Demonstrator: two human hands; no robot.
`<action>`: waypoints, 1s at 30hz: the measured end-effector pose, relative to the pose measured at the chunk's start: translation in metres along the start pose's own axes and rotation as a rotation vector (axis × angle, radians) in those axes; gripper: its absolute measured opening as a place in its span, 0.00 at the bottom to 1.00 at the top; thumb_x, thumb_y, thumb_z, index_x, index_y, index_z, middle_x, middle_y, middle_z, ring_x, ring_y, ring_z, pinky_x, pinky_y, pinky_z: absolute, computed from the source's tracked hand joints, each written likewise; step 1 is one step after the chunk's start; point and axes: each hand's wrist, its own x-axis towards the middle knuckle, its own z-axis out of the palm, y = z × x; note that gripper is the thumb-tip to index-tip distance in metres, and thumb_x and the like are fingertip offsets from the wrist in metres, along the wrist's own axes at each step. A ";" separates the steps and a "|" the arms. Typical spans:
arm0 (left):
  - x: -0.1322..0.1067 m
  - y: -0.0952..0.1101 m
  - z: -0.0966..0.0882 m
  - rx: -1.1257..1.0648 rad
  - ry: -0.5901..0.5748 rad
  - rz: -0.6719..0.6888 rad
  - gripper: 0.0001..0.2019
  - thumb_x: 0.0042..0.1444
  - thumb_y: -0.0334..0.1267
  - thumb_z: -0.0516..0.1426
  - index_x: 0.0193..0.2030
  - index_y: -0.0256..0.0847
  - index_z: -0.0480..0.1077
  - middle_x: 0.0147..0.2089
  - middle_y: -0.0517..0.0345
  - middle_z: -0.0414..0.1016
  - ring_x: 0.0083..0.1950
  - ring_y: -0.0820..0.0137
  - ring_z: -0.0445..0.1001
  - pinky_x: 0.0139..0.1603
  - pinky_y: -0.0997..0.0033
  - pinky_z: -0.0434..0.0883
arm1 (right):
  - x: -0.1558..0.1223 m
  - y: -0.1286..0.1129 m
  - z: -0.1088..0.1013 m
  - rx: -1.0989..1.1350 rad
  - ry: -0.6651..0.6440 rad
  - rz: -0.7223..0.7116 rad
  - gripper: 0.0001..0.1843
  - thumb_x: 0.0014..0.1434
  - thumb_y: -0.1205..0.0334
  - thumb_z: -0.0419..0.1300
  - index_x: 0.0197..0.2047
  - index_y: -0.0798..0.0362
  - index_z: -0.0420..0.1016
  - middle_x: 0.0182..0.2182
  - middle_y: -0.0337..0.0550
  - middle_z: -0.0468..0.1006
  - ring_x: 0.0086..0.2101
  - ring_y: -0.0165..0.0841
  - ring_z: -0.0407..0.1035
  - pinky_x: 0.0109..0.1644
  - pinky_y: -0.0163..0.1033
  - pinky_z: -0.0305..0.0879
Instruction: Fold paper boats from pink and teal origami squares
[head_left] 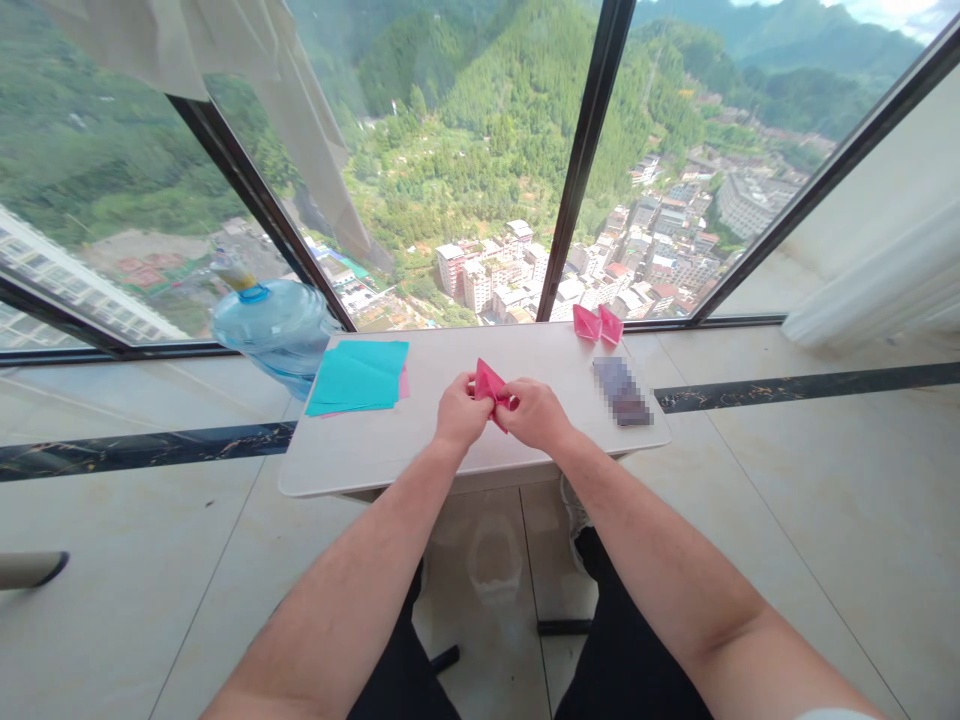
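A folded pink paper piece [490,385] is held just above the small white table [360,450], between both hands. My left hand [461,412] pinches its left side with closed fingers. My right hand [534,413] pinches its right side, fingers curled around the fold. Two finished pink paper folds [598,323] stand at the table's far edge, to the right of my hands. A stack of teal paper sheets [358,376], with a pink sheet under it, lies on the table to the left of my hands.
A blurred dark flat object [622,391] lies on the table right of my hands. A large blue water jug [271,326] lies on its side behind the table's left corner. Floor-to-ceiling windows stand right behind the table. Tiled floor surrounds it.
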 end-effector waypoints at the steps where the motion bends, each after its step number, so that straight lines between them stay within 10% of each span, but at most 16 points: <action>1: 0.000 0.000 0.000 0.014 0.003 0.001 0.17 0.42 0.30 0.60 0.42 0.40 0.74 0.32 0.59 0.80 0.30 0.70 0.76 0.31 0.75 0.70 | 0.000 0.000 0.000 0.016 -0.002 0.005 0.10 0.56 0.62 0.59 0.36 0.50 0.83 0.32 0.42 0.79 0.32 0.32 0.71 0.39 0.34 0.64; 30: -0.007 0.016 -0.007 0.333 0.123 -0.063 0.07 0.46 0.33 0.61 0.35 0.43 0.76 0.32 0.57 0.82 0.34 0.66 0.78 0.37 0.72 0.68 | 0.001 -0.004 0.004 -0.082 -0.011 0.024 0.11 0.56 0.61 0.57 0.27 0.52 0.79 0.28 0.43 0.78 0.29 0.32 0.69 0.35 0.35 0.59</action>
